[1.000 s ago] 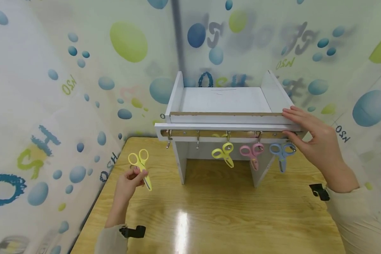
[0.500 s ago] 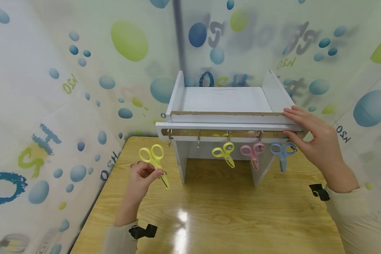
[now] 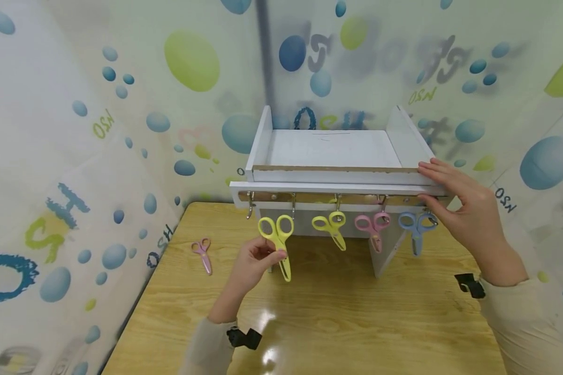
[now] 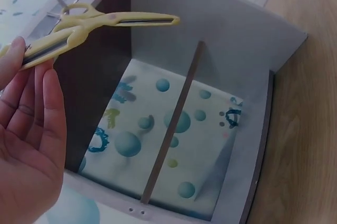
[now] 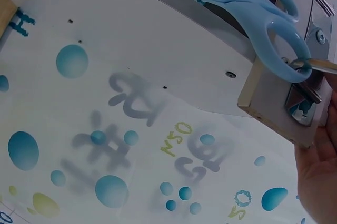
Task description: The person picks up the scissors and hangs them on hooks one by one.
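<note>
My left hand (image 3: 251,263) pinches yellow scissors (image 3: 280,239) by the blades between thumb and fingers. Their handle loops point up, just below and in front of the hook rail (image 3: 309,187) of a white shelf unit. Two bare hooks (image 3: 293,205) are at the rail's left part. Farther right hang another pair of yellow scissors (image 3: 332,225), a pair of pink scissors (image 3: 374,226) and blue scissors (image 3: 417,225). At the right end, my right hand (image 3: 474,213) grips the unit, fingers on top and thumb at the rail. The right wrist view shows the blue scissors (image 5: 253,11) close up.
Another pair of pink scissors (image 3: 203,255) lies on the wooden table (image 3: 338,323), left of the unit. The unit's tray-like top (image 3: 328,148) has raised sides. Behind it stand walls (image 3: 192,120) printed with blue and green dots.
My left hand has moved right with the yellow scissors, from the table's left side to the rail's left part. The pink scissors on the table are now uncovered. My right hand stays in place.
</note>
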`<state>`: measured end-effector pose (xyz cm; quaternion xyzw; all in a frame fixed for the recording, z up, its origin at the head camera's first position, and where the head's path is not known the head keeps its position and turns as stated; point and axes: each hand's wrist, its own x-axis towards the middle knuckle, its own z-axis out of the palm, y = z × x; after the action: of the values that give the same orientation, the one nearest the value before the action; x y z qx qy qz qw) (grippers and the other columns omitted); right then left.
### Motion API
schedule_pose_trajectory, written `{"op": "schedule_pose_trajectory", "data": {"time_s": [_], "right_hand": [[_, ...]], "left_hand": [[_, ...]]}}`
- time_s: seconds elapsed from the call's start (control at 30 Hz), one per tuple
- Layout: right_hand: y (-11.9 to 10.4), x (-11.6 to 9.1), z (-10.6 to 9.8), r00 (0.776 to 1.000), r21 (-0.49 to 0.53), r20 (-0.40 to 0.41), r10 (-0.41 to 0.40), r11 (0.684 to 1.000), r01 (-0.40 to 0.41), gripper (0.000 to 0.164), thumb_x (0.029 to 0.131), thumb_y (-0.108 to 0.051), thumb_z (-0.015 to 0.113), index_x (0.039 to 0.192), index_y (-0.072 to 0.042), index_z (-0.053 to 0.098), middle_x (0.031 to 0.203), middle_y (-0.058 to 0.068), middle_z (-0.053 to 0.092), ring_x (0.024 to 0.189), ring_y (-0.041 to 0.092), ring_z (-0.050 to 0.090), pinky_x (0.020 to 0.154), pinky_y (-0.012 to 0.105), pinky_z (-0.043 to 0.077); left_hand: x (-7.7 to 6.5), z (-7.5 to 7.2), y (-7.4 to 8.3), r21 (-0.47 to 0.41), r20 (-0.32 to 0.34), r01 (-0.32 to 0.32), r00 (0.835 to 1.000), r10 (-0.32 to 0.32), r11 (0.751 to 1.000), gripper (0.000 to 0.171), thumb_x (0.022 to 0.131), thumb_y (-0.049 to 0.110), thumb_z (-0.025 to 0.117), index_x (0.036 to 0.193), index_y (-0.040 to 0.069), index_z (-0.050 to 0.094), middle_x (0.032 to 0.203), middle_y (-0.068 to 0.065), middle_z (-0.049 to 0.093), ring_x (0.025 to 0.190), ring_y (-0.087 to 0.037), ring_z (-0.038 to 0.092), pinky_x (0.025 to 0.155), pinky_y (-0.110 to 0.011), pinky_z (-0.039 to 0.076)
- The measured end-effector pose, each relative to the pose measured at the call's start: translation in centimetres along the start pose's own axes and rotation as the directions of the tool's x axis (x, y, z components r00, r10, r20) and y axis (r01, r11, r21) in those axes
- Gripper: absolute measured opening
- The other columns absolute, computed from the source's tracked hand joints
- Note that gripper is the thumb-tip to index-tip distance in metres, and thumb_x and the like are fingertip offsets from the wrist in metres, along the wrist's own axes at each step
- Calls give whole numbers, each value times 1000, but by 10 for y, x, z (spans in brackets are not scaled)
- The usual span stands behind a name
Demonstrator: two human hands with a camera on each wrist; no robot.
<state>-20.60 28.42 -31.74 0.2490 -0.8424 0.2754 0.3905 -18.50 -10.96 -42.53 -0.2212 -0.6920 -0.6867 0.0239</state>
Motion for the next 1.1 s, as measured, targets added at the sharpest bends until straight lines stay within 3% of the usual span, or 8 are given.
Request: {"op": "schedule_pose_trajectory", "data": {"time_s": [0.2,0.53,0.8,0.9,1.1], "right_hand": [[-1,0,0,1000,7,-7,5,1000,-5,54,76,0,83,127,-10,70,130,10,68,134,-1,51,109,5,35],[0,-1,1,1000,7,-19,0,1000,0,51,77,-3,83,126,-8,70,130,11,69,134,0,52,108,5,36],[2,-2,2,1000,1,-20,3,1000,-3,55,74,-1,84,126,-9,70,129,12,69,134,-1,51,110,6,35],[2,-2,3,1000,4,-20,3,1000,-3,54,75,-2,84,126,-8,70,129,12,69,134,-1,51,110,7,35],[1,-2,3,1000,-2,-25,13,1000,-13,56,73,1,85,126,-9,70,129,11,69,134,-1,51,109,5,35]], "left_hand": [[3,10,-7,11,-27,76,997,-75,997,23,88,1,73,84,-15,56,75,20,67,64,2,58,57,-15,46],[11,17,-8,44,-91,108,991,-103,993,18,87,0,72,83,-12,59,71,16,63,63,-1,56,59,-17,49],[14,13,-16,48,-81,120,990,-116,992,16,92,2,68,87,-11,61,76,16,67,64,-1,58,61,-18,50],[11,10,-22,80,-73,136,989,-130,988,15,92,5,68,89,-8,63,80,11,68,65,-2,58,59,-19,48],[2,6,-40,112,-41,207,978,-204,972,14,92,6,69,96,-6,64,88,-11,70,72,-5,63,67,-20,52]]}}
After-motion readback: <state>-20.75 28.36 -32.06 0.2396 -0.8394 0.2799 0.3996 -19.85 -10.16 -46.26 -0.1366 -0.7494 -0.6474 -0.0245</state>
